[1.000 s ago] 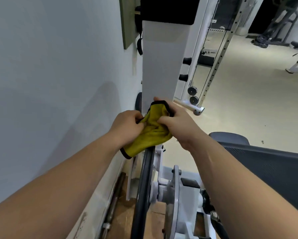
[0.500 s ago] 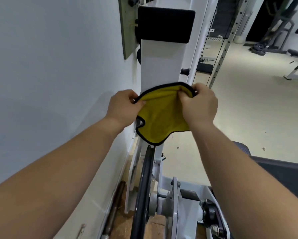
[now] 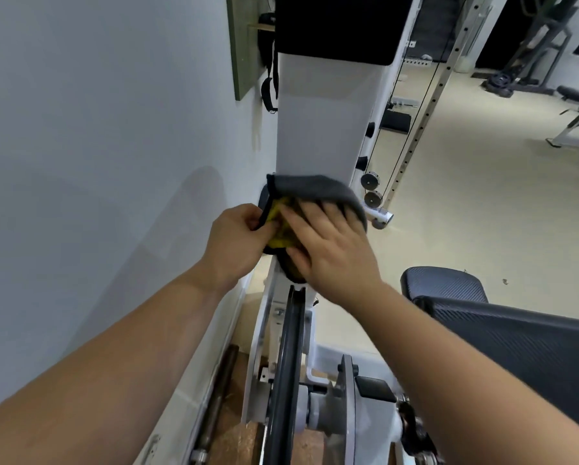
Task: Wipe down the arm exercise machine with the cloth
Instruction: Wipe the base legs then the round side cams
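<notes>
I saw the cloth point(image 3: 318, 193) flat on the white column point(image 3: 325, 129), whose long axis ran upward. My right hand point(image 3: 328, 243) pressed it with open fingers; my left hand point(image 3: 238, 239) pinched its left edge.

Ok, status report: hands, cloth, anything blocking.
Right hand flat on cloth, pressing it to the white column. Left hand pinching the cloth's edge. Nothing blocking.

The pale gym floor point(image 3: 482, 236) carries the white arm exercise machine point(image 3: 318, 129) at left, benches and racks far right.
</notes>
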